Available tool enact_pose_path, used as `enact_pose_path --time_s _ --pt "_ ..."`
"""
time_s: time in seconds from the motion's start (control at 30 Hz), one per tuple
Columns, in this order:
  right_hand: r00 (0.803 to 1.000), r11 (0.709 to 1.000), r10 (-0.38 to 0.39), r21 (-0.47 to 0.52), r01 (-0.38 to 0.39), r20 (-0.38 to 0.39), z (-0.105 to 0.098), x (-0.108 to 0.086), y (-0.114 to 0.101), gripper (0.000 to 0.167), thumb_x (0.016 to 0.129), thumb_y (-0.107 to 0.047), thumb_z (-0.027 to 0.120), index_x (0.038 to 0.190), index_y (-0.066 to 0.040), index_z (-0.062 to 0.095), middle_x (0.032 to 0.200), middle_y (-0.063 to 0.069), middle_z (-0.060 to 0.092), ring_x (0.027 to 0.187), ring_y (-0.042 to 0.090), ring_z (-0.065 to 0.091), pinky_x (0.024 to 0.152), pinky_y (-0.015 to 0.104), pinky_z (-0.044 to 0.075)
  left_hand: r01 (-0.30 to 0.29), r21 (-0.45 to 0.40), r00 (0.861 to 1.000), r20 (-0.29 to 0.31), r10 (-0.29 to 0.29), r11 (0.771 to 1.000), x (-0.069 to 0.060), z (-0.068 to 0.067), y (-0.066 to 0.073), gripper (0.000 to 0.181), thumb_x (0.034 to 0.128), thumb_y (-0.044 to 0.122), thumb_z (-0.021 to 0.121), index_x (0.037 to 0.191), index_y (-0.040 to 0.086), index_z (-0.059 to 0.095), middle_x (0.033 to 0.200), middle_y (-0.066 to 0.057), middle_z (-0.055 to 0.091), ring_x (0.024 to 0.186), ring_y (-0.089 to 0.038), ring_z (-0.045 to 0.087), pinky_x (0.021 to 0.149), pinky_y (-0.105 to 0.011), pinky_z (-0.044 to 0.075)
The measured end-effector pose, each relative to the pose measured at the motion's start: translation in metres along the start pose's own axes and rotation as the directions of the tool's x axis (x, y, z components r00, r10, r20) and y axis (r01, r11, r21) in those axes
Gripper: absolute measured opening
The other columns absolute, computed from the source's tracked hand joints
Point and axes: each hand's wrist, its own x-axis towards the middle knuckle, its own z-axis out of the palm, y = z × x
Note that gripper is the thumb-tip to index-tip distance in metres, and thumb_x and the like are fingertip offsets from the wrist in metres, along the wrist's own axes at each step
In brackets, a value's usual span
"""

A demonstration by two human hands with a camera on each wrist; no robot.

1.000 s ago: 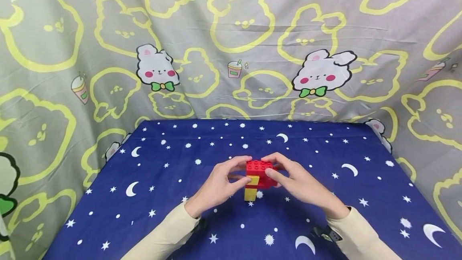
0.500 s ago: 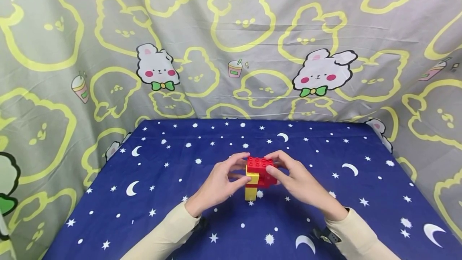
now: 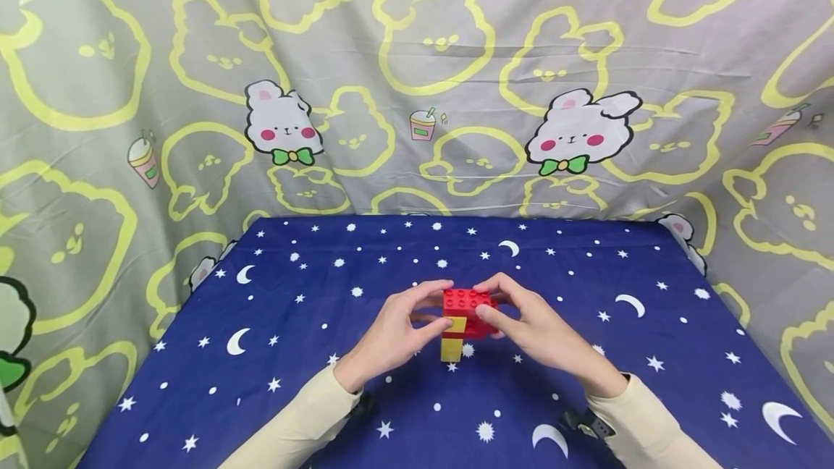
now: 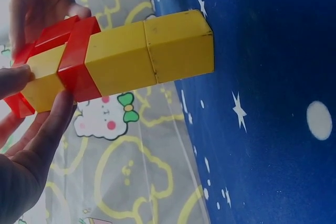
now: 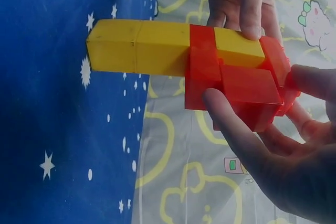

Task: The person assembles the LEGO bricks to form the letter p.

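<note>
A tower of toy building bricks stands upright on the cloth between both hands. Its foot is a column of two yellow blocks (image 4: pixel 149 51). Above them sits a red brick (image 4: pixel 79 59) that juts to the right, bearing an upper yellow block (image 5: pixel 236 45) and, beside it, another red brick (image 5: pixel 252 90). A studded red brick (image 3: pixel 461 300) caps the tower. My left hand (image 3: pixel 391 335) holds the upper part from the left, thumb on the upper yellow block. With thumb and fingers, my right hand (image 3: pixel 544 328) grips the red bricks from the right.
Dark blue cloth (image 3: pixel 293 396) printed with white stars and moons covers the table. A grey curtain (image 3: pixel 365 42) with yellow outlines and rabbit prints hangs behind and at the sides. Black straps (image 3: pixel 589 424) show at the wrists.
Half a second ago the top red brick was raised slightly and tilted in the right hand; now it is lower and level on the tower. The left hand has barely moved.
</note>
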Motion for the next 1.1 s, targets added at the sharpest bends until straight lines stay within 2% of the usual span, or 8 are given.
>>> enact_pose_path --time_s 0.23,0.4,0.53,0.6,0.7,0.87,1.0,1.1 --pt "0.999 0.994 0.03 0.103 -0.032 0.023 0.0046 0.0008 0.0045 0.03 0.103 -0.031 0.063 0.126 -0.015 0.051 0.12 0.014 0.063 0.102 0.028 0.069 0.073 0.044 0.064 0.004 0.002 1.0 0.003 -0.004 1.0 0.0001 0.0008 0.0005 0.056 0.0919 0.016 0.078 0.143 0.023 0.057 0.136 0.004 0.066 0.118 -0.013 0.068 0.09 -0.027 0.059" --pt "1.0 0.994 -0.006 0.107 0.004 0.013 0.0049 0.0001 0.0063 0.032 0.102 -0.029 0.064 0.126 -0.012 0.051 0.118 0.016 0.063 0.098 0.026 0.07 0.07 0.038 0.064 0.006 0.013 1.0 0.006 -0.006 1.0 0.0008 0.0012 0.0006 0.056 0.0925 0.018 0.078 0.144 0.024 0.057 0.136 0.007 0.065 0.118 -0.012 0.067 0.089 -0.025 0.058" --pt "1.0 0.994 -0.021 0.111 0.019 0.017 0.004 -0.0002 0.0068 0.032 0.102 -0.027 0.065 0.125 -0.01 0.052 0.117 0.017 0.064 0.098 0.027 0.07 0.07 0.037 0.063 0.037 -0.055 0.999 0.007 -0.036 0.998 0.001 0.0023 -0.0002 0.047 0.0977 0.022 0.071 0.143 0.023 0.058 0.134 0.003 0.066 0.117 -0.014 0.068 0.087 -0.03 0.06" --pt "0.999 0.993 -0.027 0.114 0.024 0.024 0.0037 0.0001 0.0072 0.031 0.102 -0.026 0.065 0.125 -0.01 0.053 0.118 0.017 0.064 0.099 0.028 0.069 0.071 0.037 0.063 0.086 -0.121 0.996 0.017 -0.084 0.989 0.0012 0.003 -0.0008 0.041 0.1018 0.027 0.065 0.142 0.02 0.058 0.133 -0.002 0.067 0.115 -0.018 0.069 0.086 -0.035 0.061" --pt "0.999 0.991 -0.033 0.129 0.029 0.029 0.0035 0.0012 0.0075 0.03 0.102 -0.024 0.065 0.125 -0.01 0.054 0.118 0.018 0.064 0.099 0.029 0.07 0.072 0.037 0.063 0.204 -0.251 0.979 0.078 -0.19 0.946 0.002 0.0039 -0.0025 0.043 0.106 0.037 0.056 0.141 0.012 0.059 0.133 -0.011 0.067 0.117 -0.026 0.067 0.086 -0.041 0.062" --pt "0.998 0.988 -0.039 0.149 0.032 0.042 0.004 0.0027 0.0077 0.029 0.102 -0.024 0.064 0.125 -0.009 0.055 0.12 0.019 0.063 0.1 0.03 0.069 0.073 0.037 0.063 0.39 -0.402 0.92 0.201 -0.336 0.828 0.0036 0.0023 -0.0035 0.051 0.1073 0.041 0.051 0.14 0.002 0.057 0.137 -0.017 0.062 0.13 -0.033 0.058 0.095 -0.049 0.058" --pt "0.998 0.988 -0.044 0.148 0.038 0.039 0.004 0.0032 0.0084 0.028 0.102 -0.023 0.065 0.125 -0.009 0.056 0.12 0.018 0.062 0.101 0.03 0.067 0.073 0.037 0.063 0.46 -0.477 0.888 0.253 -0.384 0.749 0.0044 0.0002 -0.0006 0.051 0.1059 0.04 0.053 0.142 0.004 0.054 0.14 -0.015 0.059 0.135 -0.033 0.052 0.105 -0.059 0.048" --pt "0.998 0.987 -0.047 0.155 0.042 0.032 0.0034 0.0035 0.0096 0.028 0.101 -0.022 0.066 0.125 -0.009 0.057 0.12 0.018 0.061 0.1 0.031 0.067 0.072 0.037 0.063 0.469 -0.512 0.883 0.26 -0.39 0.72 0.0048 0.0005 0.0014 0.051 0.1051 0.039 0.054 0.142 0.005 0.055 0.14 -0.014 0.059 0.135 -0.032 0.051 0.105 -0.061 0.046"
